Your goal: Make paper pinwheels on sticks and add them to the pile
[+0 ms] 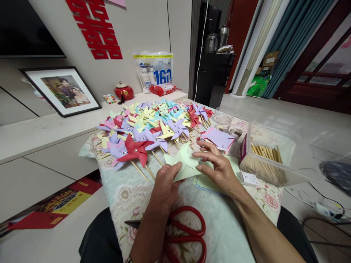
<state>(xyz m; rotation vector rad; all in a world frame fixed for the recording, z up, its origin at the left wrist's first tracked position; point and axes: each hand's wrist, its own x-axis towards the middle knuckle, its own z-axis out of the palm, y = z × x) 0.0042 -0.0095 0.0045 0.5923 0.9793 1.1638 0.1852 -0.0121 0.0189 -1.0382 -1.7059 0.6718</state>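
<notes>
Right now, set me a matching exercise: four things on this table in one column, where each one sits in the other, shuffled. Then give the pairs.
Things:
1. pale green paper
2. red scissors
3. clear box of wooden sticks
4. finished pinwheels

Places:
A. on the cloth at the near edge, under the left forearm
B. spread over the far left part of the table
C. held between the left hand and right hand
D. at the table's right side, beyond the right hand

Pairs: 1-C, 2-A, 3-D, 4-B
</notes>
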